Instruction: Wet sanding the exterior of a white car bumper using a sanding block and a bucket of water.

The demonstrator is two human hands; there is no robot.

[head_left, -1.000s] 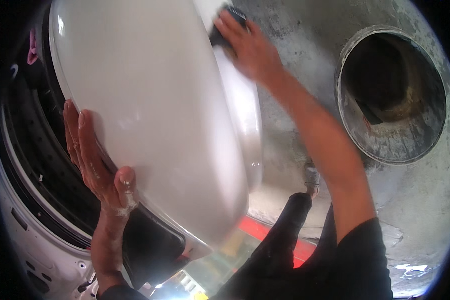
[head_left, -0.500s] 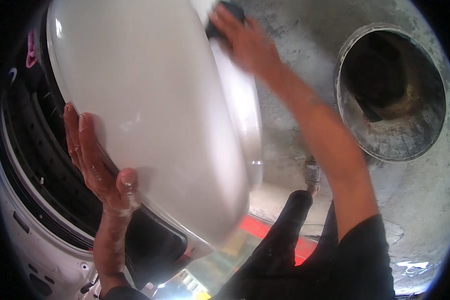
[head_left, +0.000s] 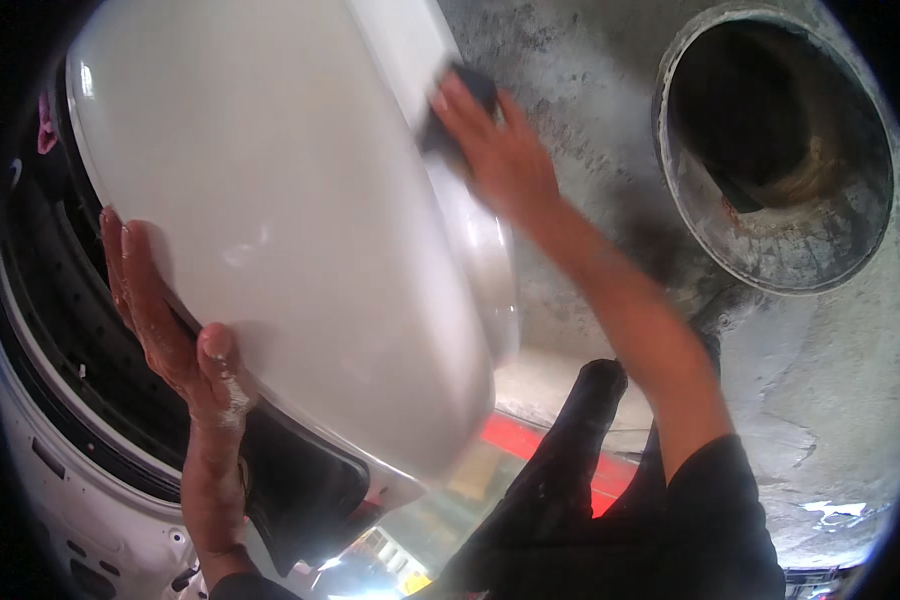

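Observation:
A glossy white car body panel (head_left: 270,170) fills the middle and upper left, with a narrower white section along its right side. My left hand (head_left: 175,320) lies against the panel's left edge, fingers stretched out and thumb apart, with pale wet residue on the thumb and wrist. At the upper right of the panel, my right hand (head_left: 495,150) is closed on a dark pad (head_left: 475,85), which touches the narrower section. That hand and pad are slightly blurred.
The car's dark opening (head_left: 55,310) and perforated white metal (head_left: 85,510) are at left, with a pink cloth (head_left: 45,125) above. A large round metal container (head_left: 675,150) stands on grey concrete (head_left: 790,380) at right. A red strip (head_left: 510,430) shows beside my legs.
Over the last half second my right hand and the pad moved down along the panel. The whole view shifted slightly, putting the container higher. My left hand stayed at the panel's edge.

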